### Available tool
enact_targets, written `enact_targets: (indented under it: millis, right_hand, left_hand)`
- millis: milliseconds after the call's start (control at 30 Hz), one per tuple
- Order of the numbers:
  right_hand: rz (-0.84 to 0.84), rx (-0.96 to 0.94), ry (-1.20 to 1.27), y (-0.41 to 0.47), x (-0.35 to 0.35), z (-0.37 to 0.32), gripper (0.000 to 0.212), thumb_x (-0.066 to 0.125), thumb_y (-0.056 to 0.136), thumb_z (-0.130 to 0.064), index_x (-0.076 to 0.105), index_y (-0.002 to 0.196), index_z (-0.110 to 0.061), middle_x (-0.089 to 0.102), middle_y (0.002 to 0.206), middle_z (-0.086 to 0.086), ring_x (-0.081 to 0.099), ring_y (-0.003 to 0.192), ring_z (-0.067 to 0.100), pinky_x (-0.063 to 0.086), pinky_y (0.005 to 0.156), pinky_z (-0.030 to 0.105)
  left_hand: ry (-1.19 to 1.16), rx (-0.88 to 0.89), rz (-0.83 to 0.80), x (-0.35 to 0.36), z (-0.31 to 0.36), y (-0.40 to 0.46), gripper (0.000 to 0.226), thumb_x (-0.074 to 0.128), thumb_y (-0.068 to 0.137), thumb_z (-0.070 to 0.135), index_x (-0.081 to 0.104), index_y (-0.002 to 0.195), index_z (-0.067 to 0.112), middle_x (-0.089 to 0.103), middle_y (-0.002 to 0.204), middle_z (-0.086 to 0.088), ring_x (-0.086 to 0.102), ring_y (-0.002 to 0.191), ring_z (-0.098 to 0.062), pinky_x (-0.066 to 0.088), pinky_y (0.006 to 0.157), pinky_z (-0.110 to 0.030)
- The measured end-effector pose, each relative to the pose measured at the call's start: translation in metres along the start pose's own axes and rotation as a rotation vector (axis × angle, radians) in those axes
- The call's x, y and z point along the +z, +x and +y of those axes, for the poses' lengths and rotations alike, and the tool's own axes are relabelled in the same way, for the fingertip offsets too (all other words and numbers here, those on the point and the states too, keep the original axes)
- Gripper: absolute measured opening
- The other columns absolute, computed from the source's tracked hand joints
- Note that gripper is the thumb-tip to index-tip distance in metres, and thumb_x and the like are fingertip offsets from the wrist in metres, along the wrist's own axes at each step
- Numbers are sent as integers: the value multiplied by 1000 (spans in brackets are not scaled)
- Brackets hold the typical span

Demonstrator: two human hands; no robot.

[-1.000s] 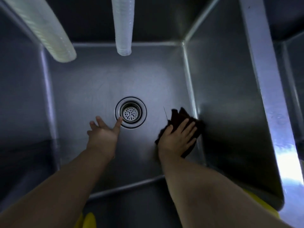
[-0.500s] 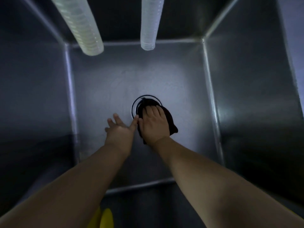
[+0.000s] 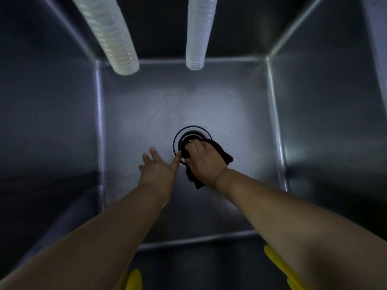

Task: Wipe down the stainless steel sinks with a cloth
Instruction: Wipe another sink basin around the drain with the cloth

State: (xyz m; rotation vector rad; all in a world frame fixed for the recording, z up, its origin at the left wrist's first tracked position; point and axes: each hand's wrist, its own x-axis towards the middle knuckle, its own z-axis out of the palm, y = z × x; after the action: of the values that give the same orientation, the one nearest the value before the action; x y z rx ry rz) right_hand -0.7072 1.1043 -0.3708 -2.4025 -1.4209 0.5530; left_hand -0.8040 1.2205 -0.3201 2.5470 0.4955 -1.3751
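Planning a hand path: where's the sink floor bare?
Bare: steel sink floor between the two ribbed translucent hoses and round drain; also right of the dark cloth. Crowded: at the drain, right hand on cloth, open left hand beside it.

Deep stainless steel sink (image 3: 146, 114) seen from above, w/ a round drain (image 3: 189, 130) near the middle of its floor. A dark cloth (image 3: 223, 153) lies on the floor over the drain's near-right part, pressed flat under the right hand (image 3: 204, 162). Left hand (image 3: 157, 170) rests on the floor just left of the drain, fingers spread.
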Motion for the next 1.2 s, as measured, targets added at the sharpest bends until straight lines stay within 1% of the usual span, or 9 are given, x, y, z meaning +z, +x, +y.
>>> enact_targets:
  millis: [167,300,467,600,700,800,900,1033,1200]
  right_hand:
    - [-189,-18,6,-1,-4,5,41,46,96,-13,43,132,6,50,132,26,43,127,38,28,107,36]
    - [-309,-108,-38,12,-18,13,38,43,98,-20,45,128,2,49,132,21,42,125,32,26,103,31]
    - [-371,-383,-546,15,-22,21,51,26,102,-34,36,140,-2,46,140,13,30,136,29,-2,118,41]
    - [-388,-326,-734,12,-21,14,46,27,101,-39,43,140,-21,46,140,9,31,134,28,-1,115,51]
    - [-401,-285,-754,13,-23,8,44,35,98,-42,42,139,-28,48,134,8,34,127,31,4,113,54]
    - [-403,-207,-687,15,-21,1,44,39,97,-41,41,140,-32,48,136,5,31,129,31,-3,115,54]
    - [-331,-46,-460,14,-16,0,38,35,99,-37,55,129,-26,55,126,0,34,127,24,-9,117,46]
    - [-256,5,-287,11,-12,3,36,33,99,-33,61,115,-19,57,116,-1,39,120,21,-15,116,41]
    - [-233,26,-248,11,-10,-2,42,28,99,-35,53,128,-16,50,130,0,37,124,22,-21,112,39]
  left_hand:
    - [-25,-23,-12,-3,3,2,123,76,76,12,-24,144,36,-23,145,-38,-5,137,-55,25,112,-53]
    - [-120,-70,-30,-9,9,6,106,63,87,7,-18,145,42,-26,147,-33,-8,138,-53,23,113,-53]
    - [-160,-110,-9,-11,13,9,95,57,93,16,-17,143,47,-24,148,-31,-4,139,-51,24,113,-51]
    - [-117,-105,1,-11,13,7,99,59,90,11,-16,145,44,-21,148,-34,-3,138,-53,27,112,-50]
    - [-85,-101,8,-11,13,7,98,58,91,12,-17,146,41,-20,147,-37,-3,137,-55,29,111,-50]
    - [-37,-97,1,-11,14,6,107,65,86,12,-21,145,39,-18,146,-39,-1,137,-56,32,109,-49]
    - [-15,-97,-17,-10,14,7,115,71,81,13,-23,144,36,-18,145,-41,0,136,-57,33,109,-48]
    - [-19,-73,3,-7,11,8,114,69,83,12,-23,145,35,-17,144,-43,1,135,-59,35,108,-48]
    - [-26,-68,-13,-8,10,7,127,79,72,12,-23,144,37,-19,143,-43,0,135,-59,35,107,-49]
